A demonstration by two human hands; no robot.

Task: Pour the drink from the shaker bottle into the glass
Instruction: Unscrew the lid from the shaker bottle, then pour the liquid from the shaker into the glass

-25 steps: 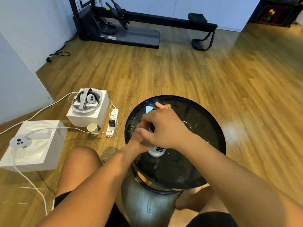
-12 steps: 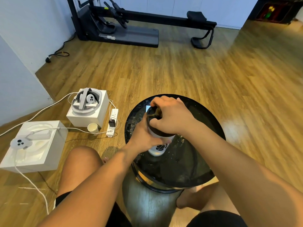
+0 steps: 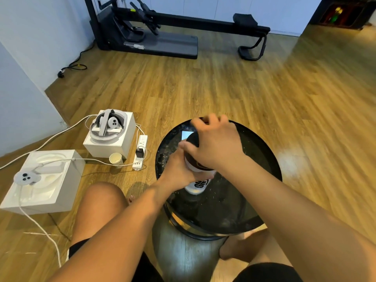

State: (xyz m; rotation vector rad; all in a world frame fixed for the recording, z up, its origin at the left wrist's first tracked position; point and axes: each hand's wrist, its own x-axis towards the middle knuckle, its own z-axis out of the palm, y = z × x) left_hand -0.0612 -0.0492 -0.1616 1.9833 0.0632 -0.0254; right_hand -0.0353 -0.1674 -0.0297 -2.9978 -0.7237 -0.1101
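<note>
Head | left hand grips shaker bottle | right hand fingers clasp lid

Round black table, glossy top, on a metal drum base. On top: bottle, upright, about mid-top. Wood floor under the table. On the floor left of table: power strip nearest, paper cup just beyond, near white box, far white box farther left. Well behind table: dark exercise machine; black cord behind and left, by the wall.
</note>
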